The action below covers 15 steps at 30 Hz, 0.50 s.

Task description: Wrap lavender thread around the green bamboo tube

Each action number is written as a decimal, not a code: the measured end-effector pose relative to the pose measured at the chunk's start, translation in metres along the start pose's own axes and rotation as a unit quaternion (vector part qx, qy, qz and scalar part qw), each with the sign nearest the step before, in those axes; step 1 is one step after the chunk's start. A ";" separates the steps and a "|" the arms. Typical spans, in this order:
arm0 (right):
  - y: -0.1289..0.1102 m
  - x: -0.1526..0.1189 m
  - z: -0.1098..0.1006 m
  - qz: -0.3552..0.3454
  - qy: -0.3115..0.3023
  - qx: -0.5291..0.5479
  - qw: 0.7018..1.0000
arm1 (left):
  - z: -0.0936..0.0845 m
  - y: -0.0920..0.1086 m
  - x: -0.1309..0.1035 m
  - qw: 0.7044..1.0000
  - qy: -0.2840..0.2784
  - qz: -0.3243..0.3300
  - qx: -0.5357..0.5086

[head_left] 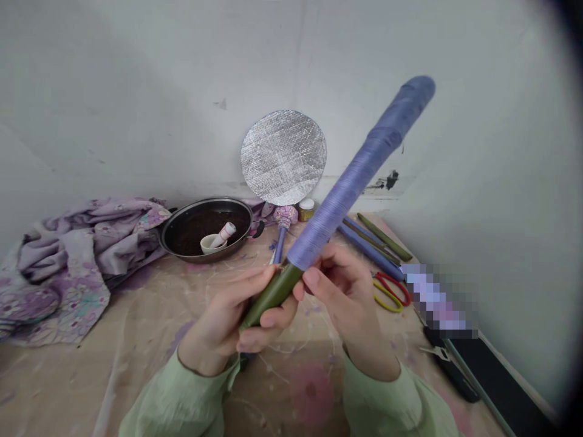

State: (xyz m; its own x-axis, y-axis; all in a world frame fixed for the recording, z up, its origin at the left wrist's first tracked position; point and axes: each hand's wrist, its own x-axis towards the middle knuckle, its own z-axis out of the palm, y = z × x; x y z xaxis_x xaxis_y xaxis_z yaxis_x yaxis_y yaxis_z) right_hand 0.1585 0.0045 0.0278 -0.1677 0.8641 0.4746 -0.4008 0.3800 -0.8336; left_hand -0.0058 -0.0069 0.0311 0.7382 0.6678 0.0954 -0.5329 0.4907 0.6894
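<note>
A long rod (pixel 346 194) slants up to the right in front of me, its upper length wound in blue-purple thread and its lower part smooth and green. My left hand (pixel 248 309) is wrapped round the green part, thumb on top near the edge of the winding. At that edge my right hand (pixel 344 297) pinches the rod or its thread with thumb and fingertips; the exact hold is partly hidden. The rod's lower end is covered by my left hand and sleeve.
Behind lie a black pan (pixel 182 249) holding a white cup (pixel 213 244), a silver disc (pixel 283 156), and a small jar (pixel 306 210). Crumpled floral cloth (pixel 82 255) is left. At right are more rods (pixel 373 249), scissors (pixel 392 294) and a black knife (pixel 455 373).
</note>
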 end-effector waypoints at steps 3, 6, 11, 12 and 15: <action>-0.001 0.002 -0.001 0.012 -0.036 -0.013 0.999 | -0.002 0.003 -0.001 0.999 -0.005 -0.036 -0.024; -0.002 0.002 -0.003 0.024 -0.088 -0.009 0.996 | -0.004 0.000 0.001 0.997 0.002 -0.067 -0.031; 0.000 0.001 -0.004 0.067 -0.081 0.007 0.994 | -0.004 -0.008 0.010 0.989 0.107 -0.041 0.091; 0.001 0.001 -0.004 0.086 -0.075 0.011 0.993 | -0.003 -0.007 0.011 0.980 0.144 -0.015 0.137; 0.003 0.003 -0.005 0.091 -0.041 -0.027 0.995 | -0.003 0.001 0.012 0.922 0.257 0.093 0.274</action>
State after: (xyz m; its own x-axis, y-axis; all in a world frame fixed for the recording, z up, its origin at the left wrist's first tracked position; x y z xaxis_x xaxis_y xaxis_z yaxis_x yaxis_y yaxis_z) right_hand 0.1611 0.0102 0.0256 -0.3065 0.8913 0.3341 -0.3095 0.2386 -0.9205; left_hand 0.0009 0.0034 0.0308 0.2868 0.9580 -0.0072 -0.2384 0.0786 0.9680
